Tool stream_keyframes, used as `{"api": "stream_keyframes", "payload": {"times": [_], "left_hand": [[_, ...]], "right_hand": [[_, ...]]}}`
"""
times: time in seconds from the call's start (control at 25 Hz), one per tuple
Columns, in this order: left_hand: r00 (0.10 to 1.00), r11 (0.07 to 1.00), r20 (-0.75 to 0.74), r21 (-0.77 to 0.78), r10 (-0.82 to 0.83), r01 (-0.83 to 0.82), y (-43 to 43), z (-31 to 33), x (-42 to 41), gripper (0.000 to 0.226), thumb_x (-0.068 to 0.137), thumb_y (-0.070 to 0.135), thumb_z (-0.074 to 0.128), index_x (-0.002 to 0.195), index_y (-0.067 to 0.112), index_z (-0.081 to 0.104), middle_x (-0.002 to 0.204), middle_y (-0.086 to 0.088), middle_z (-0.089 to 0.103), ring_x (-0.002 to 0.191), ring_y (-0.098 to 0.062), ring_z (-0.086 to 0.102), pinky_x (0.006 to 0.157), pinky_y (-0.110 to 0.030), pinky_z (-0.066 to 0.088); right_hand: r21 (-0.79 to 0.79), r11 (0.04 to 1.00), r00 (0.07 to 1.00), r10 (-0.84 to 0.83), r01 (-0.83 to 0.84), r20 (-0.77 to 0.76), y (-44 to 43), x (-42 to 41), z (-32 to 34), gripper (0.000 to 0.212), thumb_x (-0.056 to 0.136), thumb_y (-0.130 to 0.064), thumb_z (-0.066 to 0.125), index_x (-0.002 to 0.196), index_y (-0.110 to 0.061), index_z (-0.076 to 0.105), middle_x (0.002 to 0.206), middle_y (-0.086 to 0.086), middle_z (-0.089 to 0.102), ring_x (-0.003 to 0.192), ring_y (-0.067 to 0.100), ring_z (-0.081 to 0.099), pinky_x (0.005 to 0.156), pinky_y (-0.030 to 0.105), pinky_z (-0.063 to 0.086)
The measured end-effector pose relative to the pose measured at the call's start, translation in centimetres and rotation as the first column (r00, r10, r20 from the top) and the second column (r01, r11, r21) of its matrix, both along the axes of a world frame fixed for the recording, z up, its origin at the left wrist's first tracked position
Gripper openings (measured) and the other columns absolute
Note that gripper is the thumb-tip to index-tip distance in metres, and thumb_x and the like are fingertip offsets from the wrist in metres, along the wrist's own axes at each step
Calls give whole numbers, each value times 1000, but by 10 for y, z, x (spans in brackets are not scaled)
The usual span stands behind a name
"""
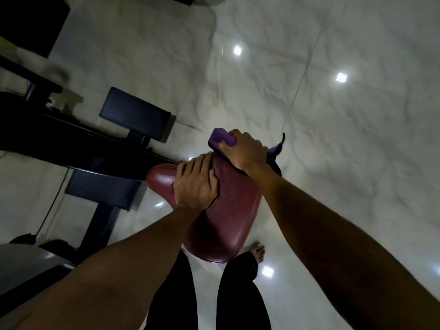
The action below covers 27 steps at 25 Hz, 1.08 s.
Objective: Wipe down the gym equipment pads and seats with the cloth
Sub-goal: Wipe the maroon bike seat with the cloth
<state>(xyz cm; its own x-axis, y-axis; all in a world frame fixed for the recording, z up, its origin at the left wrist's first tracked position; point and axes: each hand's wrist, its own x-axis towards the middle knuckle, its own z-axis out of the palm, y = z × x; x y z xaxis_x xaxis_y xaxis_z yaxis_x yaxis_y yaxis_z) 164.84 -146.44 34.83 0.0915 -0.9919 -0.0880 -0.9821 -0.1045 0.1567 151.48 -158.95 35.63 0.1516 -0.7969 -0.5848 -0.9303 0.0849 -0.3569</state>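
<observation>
A dark red padded seat (228, 217) fills the middle of the head view, its vinyl cracked near the narrow end. My left hand (194, 184) lies on that narrow end with fingers spread flat, pressing on the pad. My right hand (245, 152) grips a purple cloth (220, 139) at the seat's far edge. One folded end of the cloth sticks out past my fingers. Another part hangs behind my wrist over the seat's right side.
Two black rectangular pads (135, 114) (104, 189) on a dark machine frame (71, 141) stand to the left. A grey machine part (26, 267) is at the lower left. Glossy white marble floor (333, 115) spreads to the right. My legs and a bare foot (258, 251) are below the seat.
</observation>
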Motion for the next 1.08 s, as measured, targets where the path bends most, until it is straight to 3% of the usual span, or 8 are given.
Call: {"api": "stream_keyframes", "payload": {"times": [0.16, 0.28, 0.44, 0.6, 0.68, 0.76, 0.92, 1.08], "left_hand": [[999, 1000, -27, -11, 21, -21, 0, 2, -1, 52, 94, 33, 42, 142, 14, 53, 134, -6, 62, 119, -24, 57, 106, -43, 37], [999, 999, -28, -11, 31, -31, -2, 2, 0, 53, 94, 32, 42, 141, 12, 54, 133, -8, 62, 119, -26, 58, 106, -45, 37], [999, 1000, -19, 5, 31, -31, 0, 1, -1, 52, 94, 32, 43, 141, 12, 54, 134, -7, 62, 121, -26, 57, 108, -44, 35], [1000, 1000, -1, 1, 31, -31, -1, 0, 0, 50, 94, 32, 41, 135, 9, 58, 133, -9, 63, 120, -26, 58, 108, -44, 36], [1000, 1000, 6, 3, 16, -16, -2, 1, -1, 49, 94, 32, 41, 136, 10, 57, 134, -8, 62, 120, -25, 58, 106, -43, 37], [1000, 1000, 9, -6, 10, -10, -2, 2, 0, 51, 94, 32, 42, 140, 12, 54, 135, -6, 61, 120, -23, 57, 105, -42, 36], [999, 1000, -23, -15, 27, -27, 0, 1, -2, 52, 93, 31, 44, 141, 14, 53, 136, -5, 61, 121, -22, 57, 106, -43, 37], [999, 1000, -23, 5, 26, -26, 0, -1, -1, 51, 96, 31, 40, 143, 16, 51, 137, -4, 60, 122, -22, 56, 104, -42, 37]], "right_hand": [[-220, 926, 952, -297, 307, 76, 69, -30, -8, 69, 92, -64, 46, 153, -33, 33, 153, 7, 40, 129, 43, 46, 98, 58, 48], [-219, 863, 889, -428, 456, 161, 133, -29, -9, 74, 95, -62, 44, 159, -35, 20, 168, 11, 11, 144, 45, 31, 101, 63, 48], [-301, 904, 953, -293, 302, 76, 140, -19, -4, 64, 96, -58, 40, 156, -35, 32, 169, 14, 9, 153, 44, 12, 118, 67, 22], [-377, 924, 998, 44, -54, -37, 78, 2, -4, 59, 100, -61, 28, 150, -32, 43, 161, 11, 35, 150, 43, 24, 119, 68, 13], [-340, 940, 999, 31, -38, -26, 49, 4, -5, 63, 100, -62, 29, 154, -30, 34, 153, 6, 44, 139, 40, 40, 113, 62, 25], [-319, 939, 992, -129, 127, 15, 44, -7, -11, 69, 100, -65, 33, 157, -27, 27, 146, 4, 48, 129, 36, 47, 106, 57, 34], [-380, 847, 924, -379, 371, 56, 135, -18, -12, 69, 101, -60, 40, 160, -27, 27, 162, 12, 29, 149, 41, 25, 116, 62, 29], [-375, 906, 975, -220, 198, -15, 178, -3, -8, 64, 99, -57, 37, 158, -33, 30, 168, 11, 17, 154, 45, 6, 118, 69, 19]]}}
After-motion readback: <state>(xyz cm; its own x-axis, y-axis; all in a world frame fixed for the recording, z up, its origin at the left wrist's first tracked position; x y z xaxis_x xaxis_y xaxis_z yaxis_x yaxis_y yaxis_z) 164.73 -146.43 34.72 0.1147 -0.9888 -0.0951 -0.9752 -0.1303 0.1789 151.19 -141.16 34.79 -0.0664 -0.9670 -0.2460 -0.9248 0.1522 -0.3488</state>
